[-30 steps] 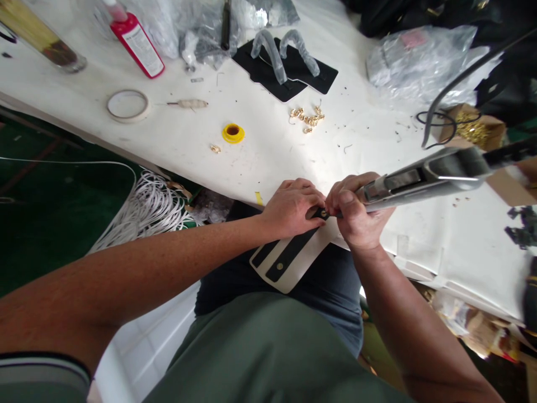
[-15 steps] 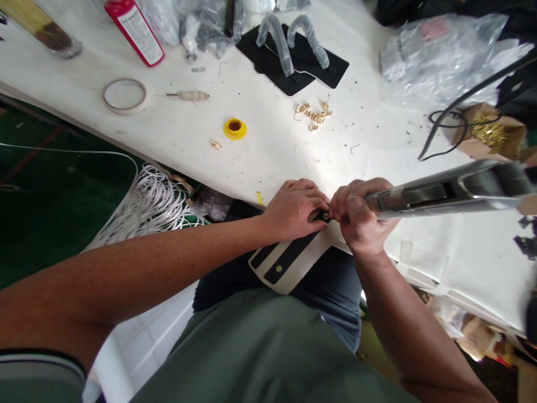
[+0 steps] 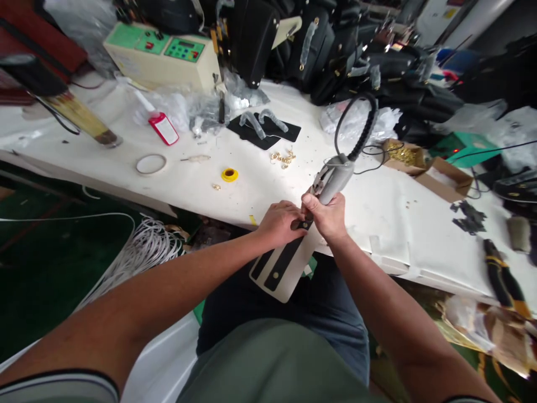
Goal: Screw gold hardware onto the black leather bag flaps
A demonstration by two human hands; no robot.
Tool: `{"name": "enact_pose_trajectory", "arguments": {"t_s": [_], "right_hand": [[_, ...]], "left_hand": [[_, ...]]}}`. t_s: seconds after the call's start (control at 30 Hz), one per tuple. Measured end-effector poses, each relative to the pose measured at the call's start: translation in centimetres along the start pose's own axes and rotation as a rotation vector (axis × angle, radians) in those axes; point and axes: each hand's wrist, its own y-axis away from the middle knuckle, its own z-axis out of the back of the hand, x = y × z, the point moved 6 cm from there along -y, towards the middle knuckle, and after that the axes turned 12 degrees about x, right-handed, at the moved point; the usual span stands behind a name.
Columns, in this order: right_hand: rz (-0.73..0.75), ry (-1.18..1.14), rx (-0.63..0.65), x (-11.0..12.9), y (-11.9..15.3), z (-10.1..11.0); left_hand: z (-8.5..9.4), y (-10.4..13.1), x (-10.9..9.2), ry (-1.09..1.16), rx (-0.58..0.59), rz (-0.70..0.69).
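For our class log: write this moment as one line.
left hand: holds panel | right hand: grips tool on strap | table: tape ring

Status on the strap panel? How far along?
Done: one gold fitting already sits in the cream panel's black stripe. In hand: left hand pinches the stripe's upper end; right hand holds the silver powered tool on it. Left: loose gold fittings lie unused on the table.
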Motion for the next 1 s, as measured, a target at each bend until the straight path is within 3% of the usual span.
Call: {"name": "enact_pose_trajectory", "arguments": {"t_s": [0.1, 0.17, 0.27, 0.37, 0.43, 0.5, 0.57, 0.63, 0.73, 0.8, 0.9, 1.0], "right_hand": [[0.038, 0.147, -0.092, 2.2, -0.2, 2.4], [-0.002, 0.403, -0.115, 2.5, -0.2, 4.5], [-0.248, 0.856, 0.002, -0.2, 0.3, 7.4], [-0.483, 1.075, 0.143, -4.1, 1.4, 9.9], [-0.525, 1.117, 0.134, -5.3, 2.3, 10.9], [-0.440, 1.139, 0.028, -4.9, 3.7, 11.2], [-0.289, 1.091, -0.106, -3.8, 6.0, 10.3], [-0.228, 0.878, -0.159, -3.8, 9.3, 8.4], [-0.386, 0.282, -0.022, -6.8, 14.3, 3.3], [-0.459, -0.054, -0.015, -8.4, 16.7, 0.0], [-0.412, -0.301, -0.023, -8.2, 17.2, -2.8], [-0.172, -0.133, -0.063, -4.5, 15.5, -2.9]], "left_hand": [[0.1, 0.0, -0.1, 0.037, -0.020, -0.007], [0.1, 0.1, -0.2, 0.045, -0.021, -0.015], [0.2, 0.3, -0.5, 0.022, -0.022, -0.010], [0.5, 0.6, -0.6, -0.045, -0.032, 0.035], [0.5, 0.8, -0.8, -0.098, -0.034, 0.062], [0.6, 1.0, -1.0, -0.148, -0.039, 0.078], [0.6, 1.2, -1.1, -0.188, -0.046, 0.093], [0.7, 1.4, -1.3, -0.213, -0.049, 0.114], [0.7, 1.5, -1.4, -0.227, -0.037, 0.148], [0.7, 1.7, -1.5, -0.219, -0.032, 0.170], [0.8, 2.5, -1.7, -0.088, -0.068, 0.204], [0.9, 4.4, -2.0, 0.322, -0.135, 0.249]]}}
